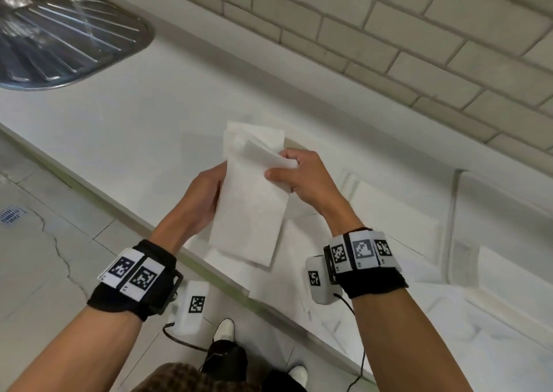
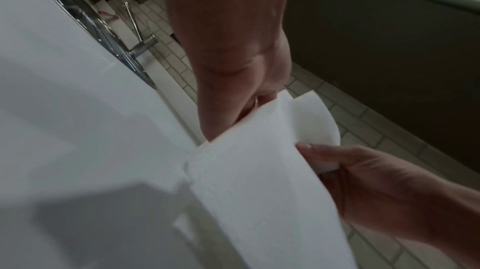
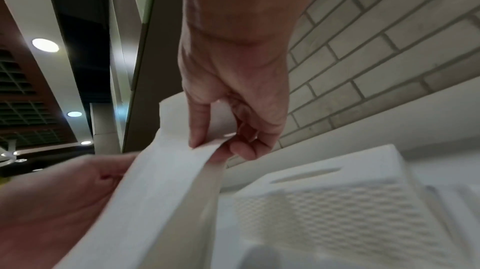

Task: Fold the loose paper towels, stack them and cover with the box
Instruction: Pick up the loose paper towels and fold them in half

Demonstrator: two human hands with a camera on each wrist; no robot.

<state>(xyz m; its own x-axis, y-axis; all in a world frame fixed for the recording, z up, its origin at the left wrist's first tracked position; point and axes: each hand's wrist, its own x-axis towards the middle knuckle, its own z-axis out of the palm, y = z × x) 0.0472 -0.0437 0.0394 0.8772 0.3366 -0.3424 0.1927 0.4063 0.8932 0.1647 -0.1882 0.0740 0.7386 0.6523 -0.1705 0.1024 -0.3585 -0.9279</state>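
Note:
A white paper towel (image 1: 250,209), folded into a long strip, hangs in the air over the counter's front edge. My left hand (image 1: 217,186) grips its left edge, with the fingers hidden behind the sheet. My right hand (image 1: 281,167) pinches the upper right layers between thumb and fingers; the right wrist view shows that pinch (image 3: 207,144) on the towel (image 3: 155,191). In the left wrist view my left hand (image 2: 249,109) holds the towel (image 2: 259,181) at its upper edge. The white embossed box (image 3: 337,201) with a slot stands on the counter, right of my right hand (image 1: 389,212).
More white paper (image 1: 263,284) lies on the white counter (image 1: 134,128) under the held towel and reaches its front edge. A steel sink drainboard (image 1: 59,32) is at the far left. A brick-tiled wall (image 1: 389,32) runs behind. White moulded shapes (image 1: 493,218) lie at the right.

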